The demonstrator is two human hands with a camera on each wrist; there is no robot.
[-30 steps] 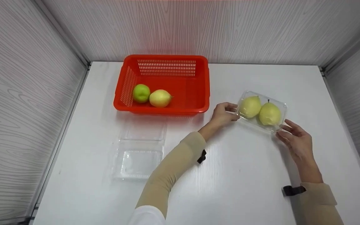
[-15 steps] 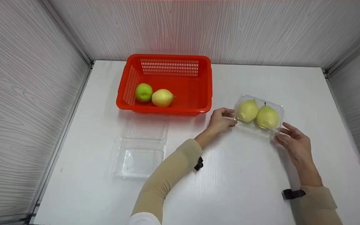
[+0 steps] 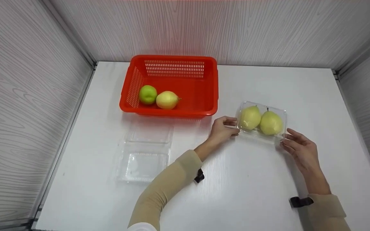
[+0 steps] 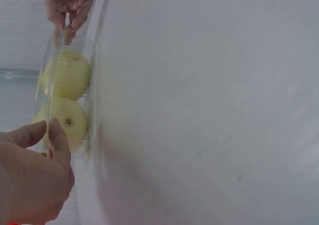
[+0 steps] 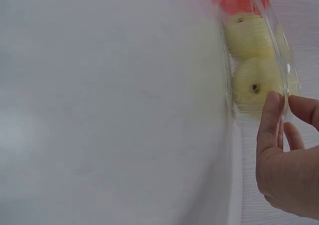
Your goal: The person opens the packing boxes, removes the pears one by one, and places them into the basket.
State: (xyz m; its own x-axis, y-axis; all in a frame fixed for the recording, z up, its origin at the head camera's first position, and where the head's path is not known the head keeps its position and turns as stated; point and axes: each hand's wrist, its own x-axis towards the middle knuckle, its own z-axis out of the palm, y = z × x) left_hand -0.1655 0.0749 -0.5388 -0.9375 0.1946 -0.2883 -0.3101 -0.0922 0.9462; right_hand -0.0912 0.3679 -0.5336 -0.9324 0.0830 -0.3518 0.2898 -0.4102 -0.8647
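Note:
A lidded clear plastic fruit box is at the right of the table, with two yellow-green pears side by side inside. My left hand pinches the rim at its left end between thumb and fingers. At the right end, my right hand pinches the same rim. Both wrist views show thumb and fingertips on either side of the rim, and the blossom ends of the pears through the clear wall. In the right wrist view the right hand is at the near corner.
A red plastic basket at the back holds a green apple and a pale yellow pear. In front of it, an open clear plastic box lies on the white table. Grey wood-grain panels stand around the table.
Both hands have brought the box with the pears a little toward me and to the left, turning it slightly straighter. The basket and the open box stay where they were.

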